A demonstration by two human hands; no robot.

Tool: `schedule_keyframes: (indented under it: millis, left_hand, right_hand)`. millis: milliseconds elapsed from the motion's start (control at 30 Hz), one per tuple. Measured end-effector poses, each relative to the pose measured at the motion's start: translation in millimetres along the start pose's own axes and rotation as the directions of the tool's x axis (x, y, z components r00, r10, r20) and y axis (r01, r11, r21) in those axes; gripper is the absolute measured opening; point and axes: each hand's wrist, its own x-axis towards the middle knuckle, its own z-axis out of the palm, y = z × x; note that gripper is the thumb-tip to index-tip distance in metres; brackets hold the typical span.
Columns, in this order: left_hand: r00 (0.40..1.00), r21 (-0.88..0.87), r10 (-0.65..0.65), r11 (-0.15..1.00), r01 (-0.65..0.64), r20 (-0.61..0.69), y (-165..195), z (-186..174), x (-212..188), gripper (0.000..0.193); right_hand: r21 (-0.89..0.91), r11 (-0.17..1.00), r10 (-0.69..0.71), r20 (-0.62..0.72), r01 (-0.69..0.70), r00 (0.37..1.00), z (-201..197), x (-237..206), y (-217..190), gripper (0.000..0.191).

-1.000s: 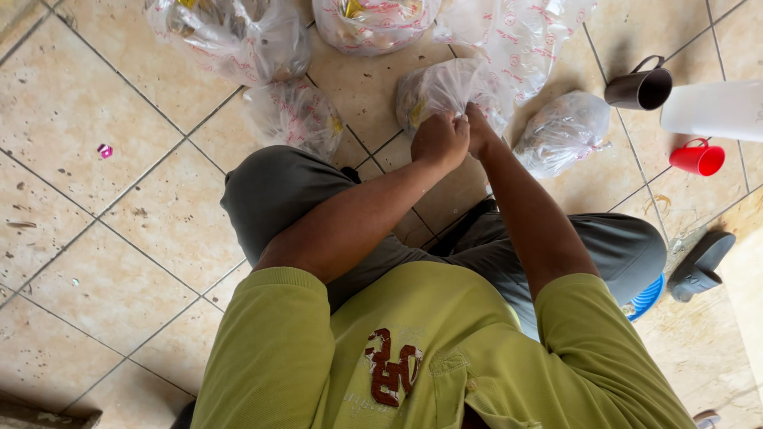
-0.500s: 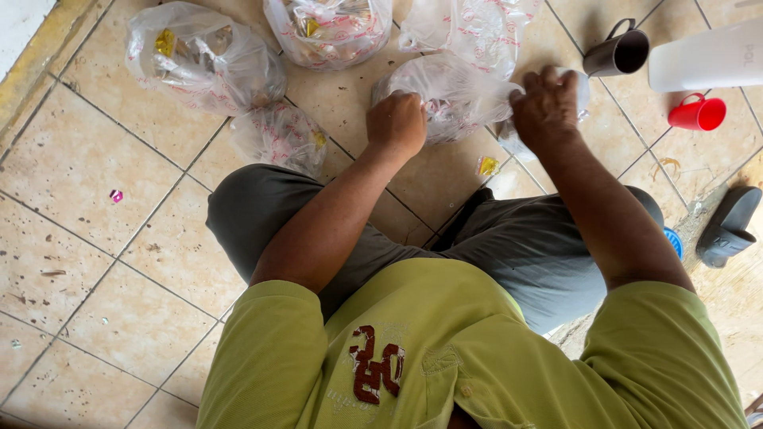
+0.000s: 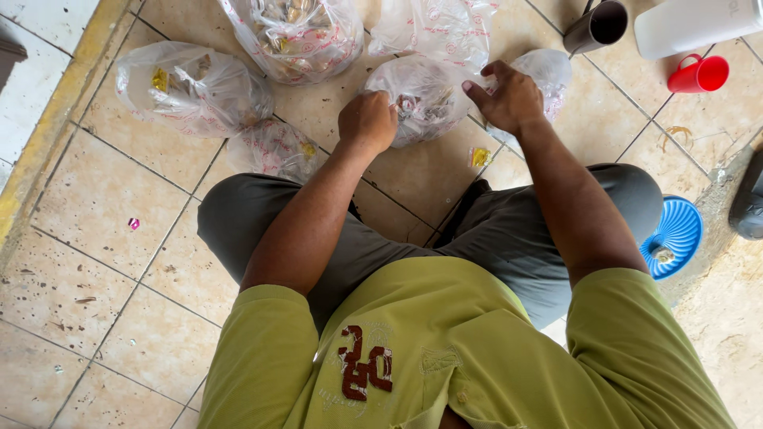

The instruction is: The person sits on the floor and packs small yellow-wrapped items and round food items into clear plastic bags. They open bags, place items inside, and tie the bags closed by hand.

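Nearest the camera a person in an olive-green shirt (image 3: 445,357) sits cross-legged in grey trousers (image 3: 381,238) on a tiled floor (image 3: 87,238), a blue plastic lid (image 3: 675,234) by the right knee. Just past the knees the left hand (image 3: 367,121), curled into a fist, pinches the edge of a clear plastic bag (image 3: 425,95) of small wrapped items, while the right hand (image 3: 513,99) rests on its other side with fingers bent onto the plastic. Farther out lie more filled bags (image 3: 191,87), a grey metal mug (image 3: 598,25), a red cup (image 3: 699,75) and a white container (image 3: 691,24).
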Motion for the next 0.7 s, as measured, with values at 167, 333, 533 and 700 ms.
schedule_keyframes:
  millis: [167, 333, 533, 700]
  left_hand:
    - [0.999, -0.007, -0.037, 0.999, 0.037, -0.011, -6, 0, -5, 0.023]
    - [0.987, -0.082, 0.126, 0.988, -0.135, -0.099, -3, -3, -14, 0.016]
    - [0.893, -0.166, 0.427, 0.879, -0.447, -0.142, 26, 8, -50, 0.011]
    - [0.766, -0.339, 0.518, 0.693, -0.636, -0.38, 70, 47, -62, 0.004]
  right_hand:
    - [-0.035, 0.998, -0.059, -0.178, 0.053, 0.982, 9, 1, 7, 0.033]
    - [0.743, 0.617, -0.19, -0.18, 0.26, 0.965, -1, -13, 0, 0.019]
    - [0.738, 0.482, -0.462, -0.244, 0.472, 0.853, -16, -36, -47, 0.023]
    - [0.952, 0.093, -0.558, -0.193, 0.292, 0.807, -20, -39, -79, 0.031]
